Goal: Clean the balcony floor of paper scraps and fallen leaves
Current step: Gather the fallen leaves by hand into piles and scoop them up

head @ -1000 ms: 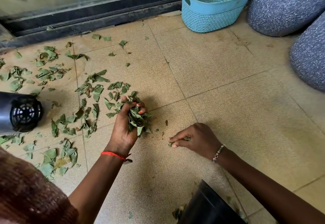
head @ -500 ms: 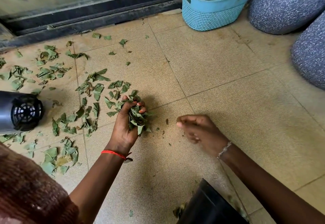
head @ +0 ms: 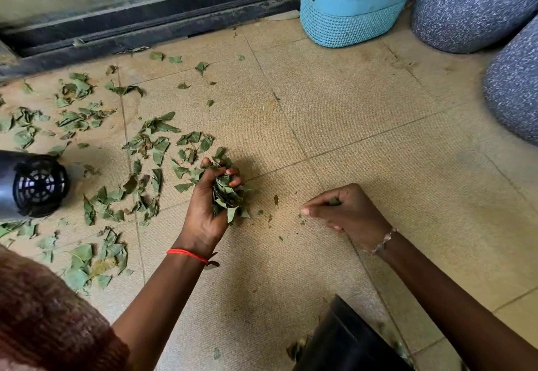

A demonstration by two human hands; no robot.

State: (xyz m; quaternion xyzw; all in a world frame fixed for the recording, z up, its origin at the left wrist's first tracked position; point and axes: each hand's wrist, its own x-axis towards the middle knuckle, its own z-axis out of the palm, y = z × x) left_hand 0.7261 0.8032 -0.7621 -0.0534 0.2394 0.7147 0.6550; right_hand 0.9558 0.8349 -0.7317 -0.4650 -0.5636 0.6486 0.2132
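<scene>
In the head view, the person's left hand (head: 208,204) is curled palm-up just above the beige tiled balcony floor (head: 364,137), its fingers (head: 233,172) clamped round a thick bunch of torn green leaves (head: 230,196). The right hand (head: 349,213) hovers low beside it, its fingers (head: 314,210) drawn together and pinching a small green leaf scrap (head: 334,202). The step in hand looks like gathering by hand. Many scattered green leaf pieces (head: 145,149) lie across the tiles to the left, some near a black round grilled device (head: 32,184), and a few tiny crumbs lie between the hands. No paper scraps are plainly visible. A black bin (head: 343,341) sits at the lower edge, near the right forearm. The next move probably calls for adding the pinched scrap to the bunch, or dropping both loads into the bin, without letting loose pieces slip out.
</scene>
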